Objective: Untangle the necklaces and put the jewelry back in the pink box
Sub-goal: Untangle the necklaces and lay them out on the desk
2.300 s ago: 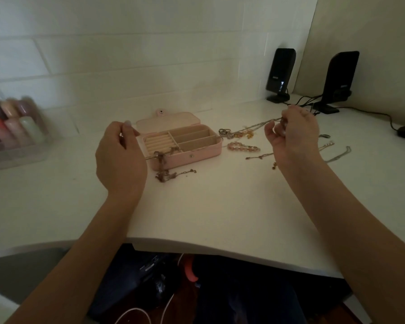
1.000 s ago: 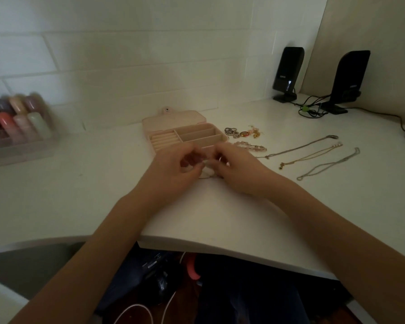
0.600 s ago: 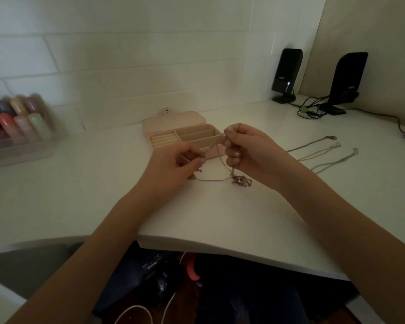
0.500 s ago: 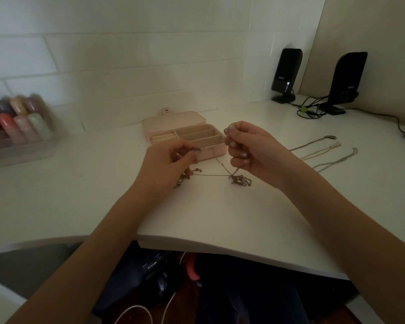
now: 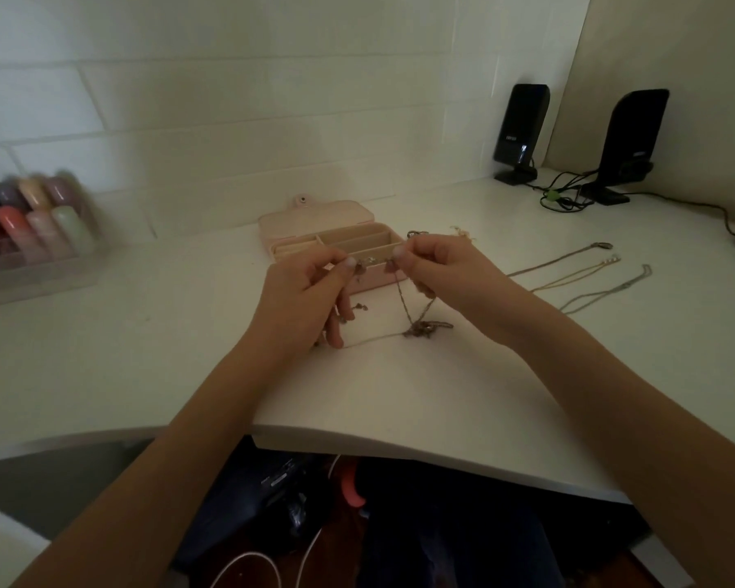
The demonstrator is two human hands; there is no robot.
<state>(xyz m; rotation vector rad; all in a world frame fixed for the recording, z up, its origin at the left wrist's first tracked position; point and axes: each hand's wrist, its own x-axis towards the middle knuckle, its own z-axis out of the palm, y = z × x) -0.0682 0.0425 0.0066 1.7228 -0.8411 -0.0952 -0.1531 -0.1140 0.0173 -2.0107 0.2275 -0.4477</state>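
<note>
While both hands (image 5: 302,290) pinch it, necklace (image 5: 416,320) stretches left-right, knot hanging.

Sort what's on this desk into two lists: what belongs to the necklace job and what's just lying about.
Part of the job:
- tangled chain, pinched by left hand and right hand
- open pink box
- three straightened necklaces on the desk
- small jewelry pieces behind the right hand

Lying about:
- two black speakers with cables
- blurred bottles in a clear case

A home desk nook: white desk (image 5: 187,333), black speakers (image 5: 520,129), nail-polish bottles (image 5: 35,218).
</note>
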